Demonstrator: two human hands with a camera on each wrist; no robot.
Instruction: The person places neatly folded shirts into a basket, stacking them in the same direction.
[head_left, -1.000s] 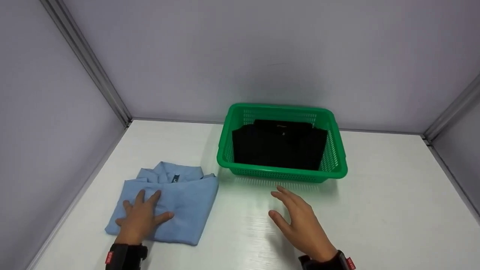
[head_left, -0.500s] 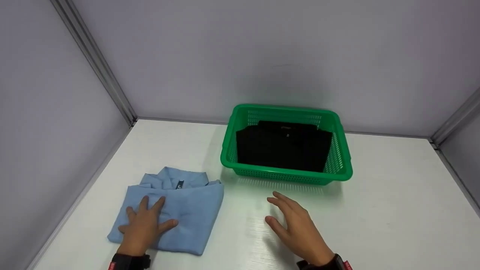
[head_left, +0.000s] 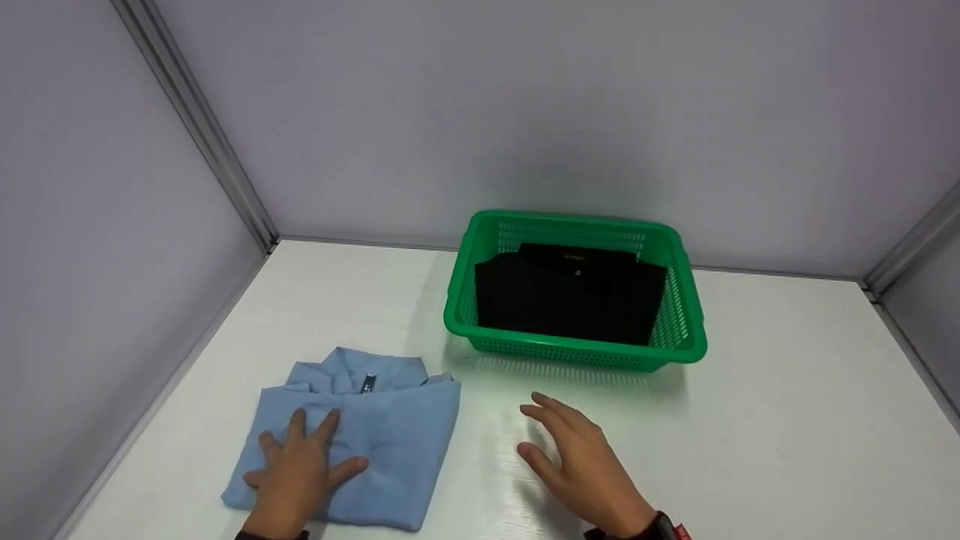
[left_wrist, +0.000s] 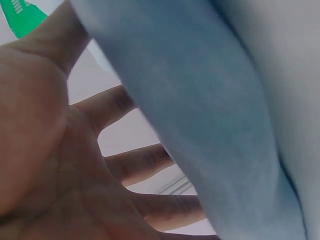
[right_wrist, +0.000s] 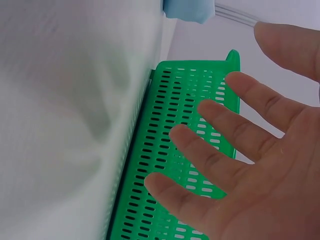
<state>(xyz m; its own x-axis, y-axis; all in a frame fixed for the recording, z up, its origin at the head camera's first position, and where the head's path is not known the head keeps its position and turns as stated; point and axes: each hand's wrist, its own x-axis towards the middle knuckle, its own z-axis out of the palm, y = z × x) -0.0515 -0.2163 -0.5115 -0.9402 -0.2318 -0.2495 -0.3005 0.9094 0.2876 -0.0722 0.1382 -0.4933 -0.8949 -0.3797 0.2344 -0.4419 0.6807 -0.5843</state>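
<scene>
Head view: the left hand (head_left: pixel 292 472) is splayed across a folded sky-blue cloth shirt (head_left: pixel 397 450), fingers fanned, palm down, pressing rather than gripping! That shirt lies near the left edge of a smooth white table (head_left: pixel 787 420), a squarish packet with soft creases, its pointed collar (head_left: pixel 386 369) up top around a small dark label (head_left: pixel 368 384). Over to the right hand (head_left: pixel 589 461): held above the tabletop, fingers gently bent, thumb well apart, a wide grasp around nothing. Beyond it, near the table's back edge, sits a rectangular green plastic basket (head_left: pixel 559 350), and inside, a folded black garment (head_left: pixel 570 300) leans on a slant.

Left wrist view: palm bare, fingers parted, fingertips hidden behind matte blue cloth.

Right wrist view: four fingers extended, thumb apart, in front of the basket's slotted wall; whether they touch it, I can't tell.
</scene>
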